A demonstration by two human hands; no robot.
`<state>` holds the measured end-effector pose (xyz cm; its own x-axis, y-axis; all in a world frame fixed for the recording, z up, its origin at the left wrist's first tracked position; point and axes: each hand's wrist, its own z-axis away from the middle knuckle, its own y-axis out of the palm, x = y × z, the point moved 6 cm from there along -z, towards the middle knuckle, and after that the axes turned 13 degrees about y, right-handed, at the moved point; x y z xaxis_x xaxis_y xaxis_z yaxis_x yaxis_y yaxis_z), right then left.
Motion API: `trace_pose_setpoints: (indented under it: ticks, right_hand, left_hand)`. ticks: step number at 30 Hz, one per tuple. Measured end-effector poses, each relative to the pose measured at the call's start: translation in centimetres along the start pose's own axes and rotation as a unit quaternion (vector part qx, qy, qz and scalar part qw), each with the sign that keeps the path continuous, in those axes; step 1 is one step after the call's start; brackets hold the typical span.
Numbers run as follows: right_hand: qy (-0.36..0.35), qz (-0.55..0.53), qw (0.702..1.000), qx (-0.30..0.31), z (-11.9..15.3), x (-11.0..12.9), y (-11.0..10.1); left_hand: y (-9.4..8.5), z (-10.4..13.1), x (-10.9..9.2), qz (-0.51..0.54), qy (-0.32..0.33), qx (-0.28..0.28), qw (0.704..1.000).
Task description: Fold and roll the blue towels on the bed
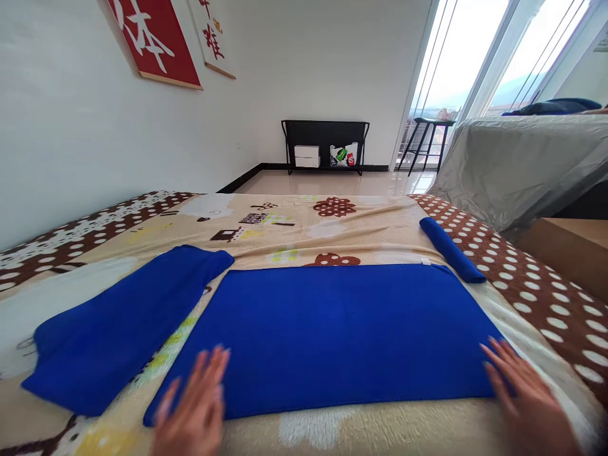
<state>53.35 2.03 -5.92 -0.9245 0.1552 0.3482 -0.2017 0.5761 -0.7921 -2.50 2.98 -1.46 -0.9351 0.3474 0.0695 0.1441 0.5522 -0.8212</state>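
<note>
A blue towel [342,335] lies spread flat on the patterned blanket [323,221], a small white tag at its far right edge. Over its near left corner is my left hand [194,405], fingers extended, slightly blurred. My right hand [527,399] is at the near right corner, its fingers spread and holding nothing. Whether either palm presses on the cloth I cannot tell. To the left rests another blue towel [118,323], loosely laid and a bit rumpled. A rolled blue towel [451,250] sits beyond the right end of the flat one.
Brown polka-dot borders [536,285] run along both sides of the blanket. Past its far edge, a black rack [325,133] stands against the wall. At the right are a plastic-covered piece of furniture [532,158], a cardboard box [570,247] and a black stool [427,136] by the window.
</note>
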Motion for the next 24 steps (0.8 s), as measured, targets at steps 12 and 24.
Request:
trace_pose_setpoints:
  ticks: [12, 24]
  right_hand:
    - [-0.201, 0.013, 0.97, 0.139, 3.8, 23.9, 6.4]
    - [-0.082, 0.082, 0.987, 0.108, 3.2, 4.0, 2.3]
  left_hand:
    - [7.5, -9.3, -19.0, 0.115, 0.093, 0.167, 0.975]
    - [4.2, -0.4, -2.2, 0.032, -0.102, 0.225, 0.969]
